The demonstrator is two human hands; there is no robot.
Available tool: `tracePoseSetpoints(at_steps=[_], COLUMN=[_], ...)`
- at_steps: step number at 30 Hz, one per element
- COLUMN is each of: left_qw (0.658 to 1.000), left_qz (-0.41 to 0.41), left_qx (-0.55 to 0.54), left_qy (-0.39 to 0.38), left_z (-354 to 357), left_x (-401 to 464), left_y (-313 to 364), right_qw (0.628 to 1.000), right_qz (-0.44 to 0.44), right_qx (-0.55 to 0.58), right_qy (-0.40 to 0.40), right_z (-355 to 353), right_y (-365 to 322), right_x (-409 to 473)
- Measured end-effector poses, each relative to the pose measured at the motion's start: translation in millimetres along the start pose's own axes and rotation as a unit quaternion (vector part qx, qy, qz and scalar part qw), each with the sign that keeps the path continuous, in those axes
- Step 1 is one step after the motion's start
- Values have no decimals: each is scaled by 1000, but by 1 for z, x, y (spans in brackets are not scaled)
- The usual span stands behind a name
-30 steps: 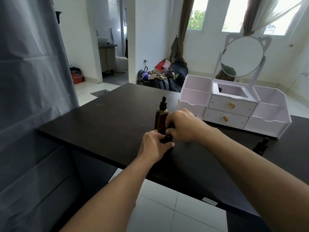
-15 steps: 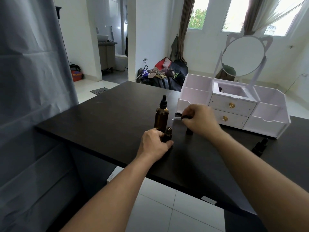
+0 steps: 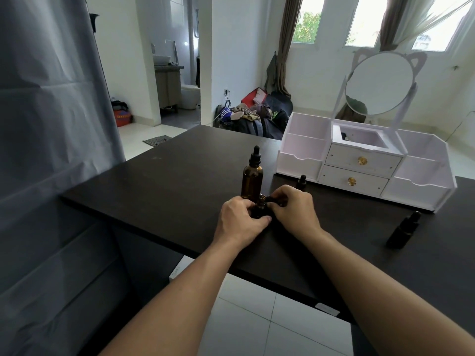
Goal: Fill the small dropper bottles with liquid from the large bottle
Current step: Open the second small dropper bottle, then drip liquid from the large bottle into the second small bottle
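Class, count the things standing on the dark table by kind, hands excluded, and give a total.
Large amber dropper bottle: 1
Small dark dropper bottles: 3, namely the held bottle, one behind the hands and one at the right
White organiser with mirror: 1
Total: 5

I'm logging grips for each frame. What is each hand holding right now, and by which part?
The left hand grips a small dropper bottle by its body. The right hand pinches something dark at its neck, likely the dropper cap.
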State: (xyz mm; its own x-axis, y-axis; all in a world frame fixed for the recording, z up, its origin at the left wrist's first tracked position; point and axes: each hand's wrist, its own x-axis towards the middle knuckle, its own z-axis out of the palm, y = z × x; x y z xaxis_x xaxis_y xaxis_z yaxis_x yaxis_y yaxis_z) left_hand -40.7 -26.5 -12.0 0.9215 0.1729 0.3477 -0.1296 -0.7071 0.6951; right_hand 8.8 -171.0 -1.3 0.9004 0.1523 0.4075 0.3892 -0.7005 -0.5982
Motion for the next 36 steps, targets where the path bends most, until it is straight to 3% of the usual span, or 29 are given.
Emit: tracePoseSetpoints(at_steps=[10, 18, 26, 36], left_qw=[1000, 998, 996, 995], left_qz=[-2, -30, -60, -65], left_qx=[-21, -53, -67, -73], left_qy=[8, -17, -12, -14], left_z=[-3, -1, 2, 3], left_x=[-1, 0, 2, 2], left_y=[2, -1, -1, -1], right_qw=[1000, 993, 988, 983], right_qz=[-6, -39, -32, -2], right_qx=[12, 86, 151, 168], right_qy=[-11, 68, 2, 71], right_z=[-4, -24, -17, -1], right_y=[5, -32, -70, -73], right_x=[-5, 28, 68, 72])
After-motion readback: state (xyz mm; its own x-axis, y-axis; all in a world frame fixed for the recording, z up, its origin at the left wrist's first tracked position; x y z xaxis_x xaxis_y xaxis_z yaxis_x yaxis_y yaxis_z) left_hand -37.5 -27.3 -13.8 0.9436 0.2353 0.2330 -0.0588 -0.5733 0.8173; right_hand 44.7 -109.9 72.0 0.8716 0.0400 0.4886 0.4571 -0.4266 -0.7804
